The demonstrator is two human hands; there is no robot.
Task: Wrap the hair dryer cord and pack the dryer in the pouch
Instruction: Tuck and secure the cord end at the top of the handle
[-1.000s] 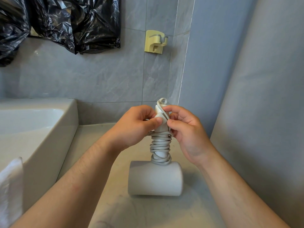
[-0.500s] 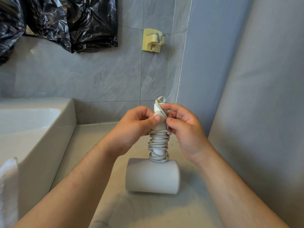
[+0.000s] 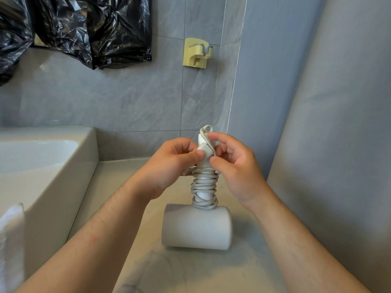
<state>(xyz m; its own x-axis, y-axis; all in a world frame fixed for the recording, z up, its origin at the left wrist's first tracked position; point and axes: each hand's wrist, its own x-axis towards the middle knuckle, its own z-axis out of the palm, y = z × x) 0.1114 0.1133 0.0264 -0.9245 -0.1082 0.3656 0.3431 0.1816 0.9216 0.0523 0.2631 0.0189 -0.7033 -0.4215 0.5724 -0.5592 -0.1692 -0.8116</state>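
A white hair dryer (image 3: 195, 227) rests on the counter with its barrel down and its handle pointing up. Its grey-white cord (image 3: 204, 187) is wound in several coils round the handle. My left hand (image 3: 169, 166) grips the top of the handle, thumb pressed on the plug end (image 3: 204, 152). My right hand (image 3: 234, 168) pinches the cord and plug from the right side, and a small cord loop sticks up above the fingers. No pouch is in view.
A white basin (image 3: 63, 166) stands at the left, with a white towel (image 3: 10, 246) at its near edge. Black plastic bags (image 3: 84, 28) hang on the tiled wall, beside a yellow wall hook (image 3: 196, 52). A grey wall closes the right side.
The fingers of my right hand have shifted slightly on the plug end. The dryer and coils stay where they were.
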